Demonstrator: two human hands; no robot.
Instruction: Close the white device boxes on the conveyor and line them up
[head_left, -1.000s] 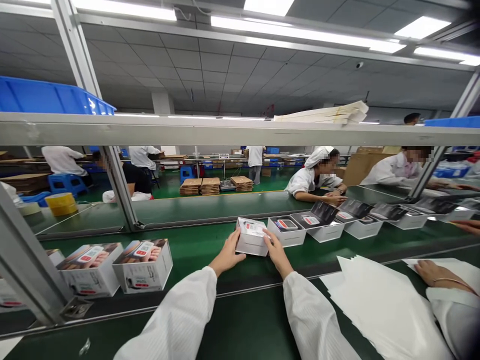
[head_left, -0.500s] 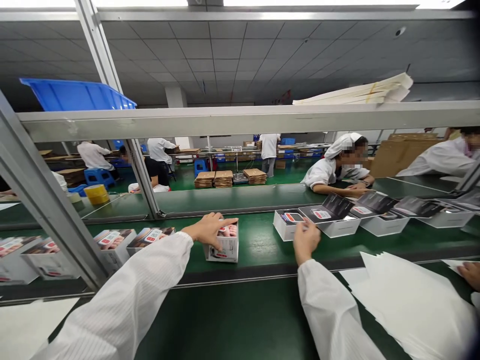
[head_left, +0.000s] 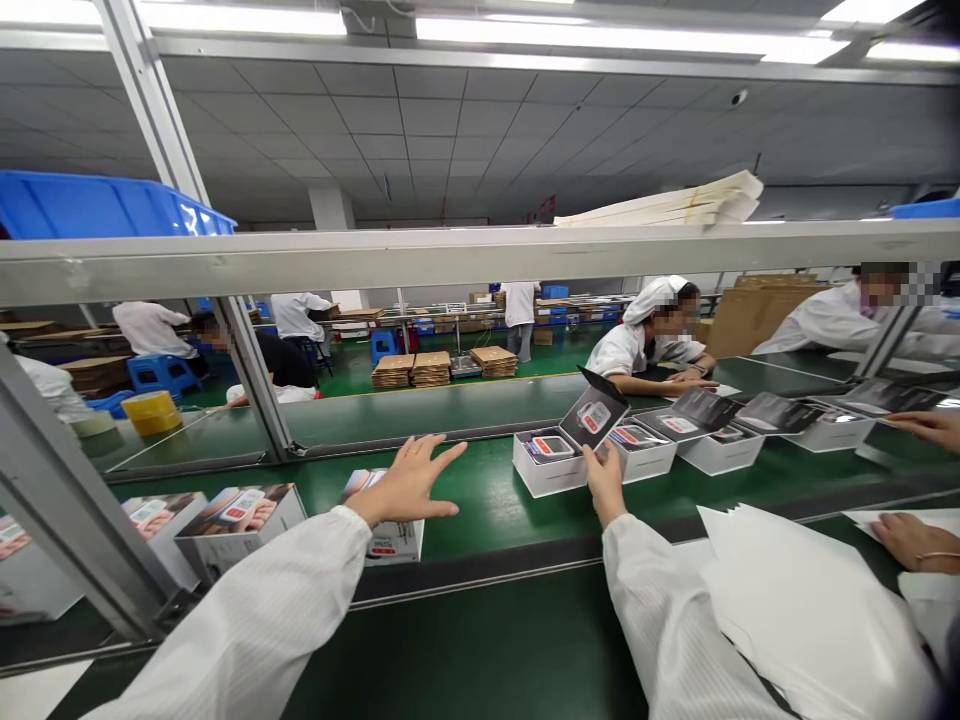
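My left hand [head_left: 411, 482] is open, with fingers spread and thumb out, over a closed printed box [head_left: 396, 543] on the green conveyor belt [head_left: 469, 520]. The hand hides much of that box's top. My right hand [head_left: 606, 482] grips the lower edge of a dark lid [head_left: 595, 412], fingers closed on it. This lid is tilted up from an open white box [head_left: 551, 478], which has a packed item with a red and white label inside. Directly right of it stands another open white box [head_left: 646, 458], partly behind the lid.
More open boxes [head_left: 720, 450] line the belt on the right, and closed boxes [head_left: 240, 520] on the left. White sheets [head_left: 802, 600] lie at front right, beside another person's hand [head_left: 919, 540]. A metal post [head_left: 67, 490] crosses the left side. A co-worker [head_left: 649, 340] leans opposite.
My left hand has let go of the closed box, which now sits farther left, and spread its fingers. My right hand has taken hold of the lid, which now stands tilted up.
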